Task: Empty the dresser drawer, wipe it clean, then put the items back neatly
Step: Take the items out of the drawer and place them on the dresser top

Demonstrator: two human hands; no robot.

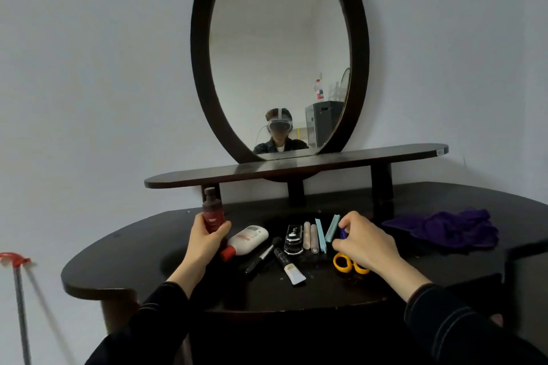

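dark dresser top [124, 249], white bottle [249, 238], scissors [344, 264], purple cloth [444, 227]

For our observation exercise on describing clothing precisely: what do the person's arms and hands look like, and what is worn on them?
Both arms are in dark long sleeves, the left sleeve and right sleeve alike, marked with thin pale lines, ending at the wrists. The left hand and right hand are bare: no gloves, rings or watch show.

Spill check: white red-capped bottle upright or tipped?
Tipped: the white bottle lies on its side on the dresser top.
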